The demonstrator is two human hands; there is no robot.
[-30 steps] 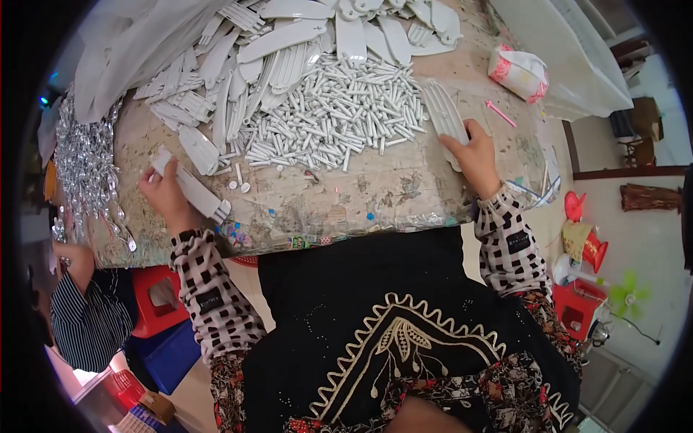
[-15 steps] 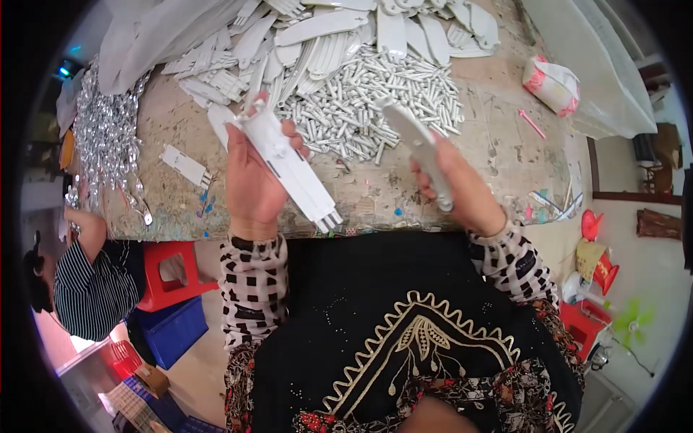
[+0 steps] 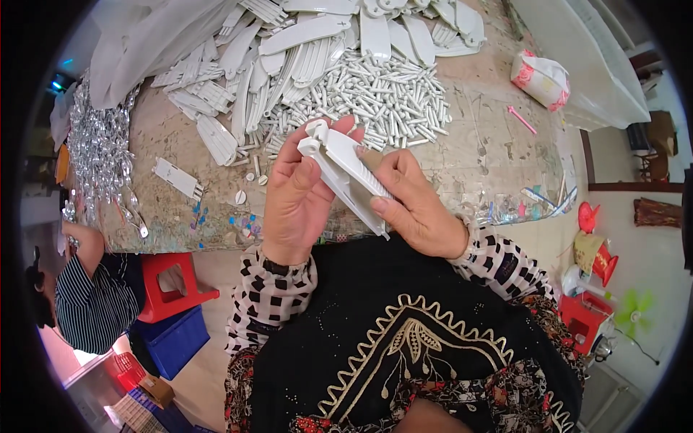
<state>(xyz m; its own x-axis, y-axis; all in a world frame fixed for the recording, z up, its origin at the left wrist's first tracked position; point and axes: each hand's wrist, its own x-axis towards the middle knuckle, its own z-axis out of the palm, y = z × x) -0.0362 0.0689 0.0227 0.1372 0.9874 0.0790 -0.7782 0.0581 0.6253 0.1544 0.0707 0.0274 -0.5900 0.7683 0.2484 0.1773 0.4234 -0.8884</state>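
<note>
White plastic is filling both hands, and I'm watching a ribbed panel (image 3: 351,160) leaning over a flat piece (image 3: 354,200), their rounded ends pointing to eleven o'clock, the other ends to five. The left hand (image 3: 290,213) is cradling the pair from nine o'clock, thumb pressing along the side, fingers curling behind, probably serving as the steady rest. Across from it, the right hand (image 3: 427,220) is pinching the ribbed panel from four o'clock, thumb and fingers closing on its lower half, seemingly to control its angle against its partner. A gap is showing between the two; whether they're joining anywhere, I can't tell. So the pair is sitting right between the palms, touching both.

Taking that pair as the dial's centre, a heap of white pins (image 3: 393,101) is spreading over the table (image 3: 469,162) towards one o'clock, and long white panels (image 3: 307,36) are piling up around eleven, perhaps for easy reach. Over at nine, a small plate (image 3: 175,177) is lying apart, silver strands (image 3: 101,144) glinting beyond it.
</note>
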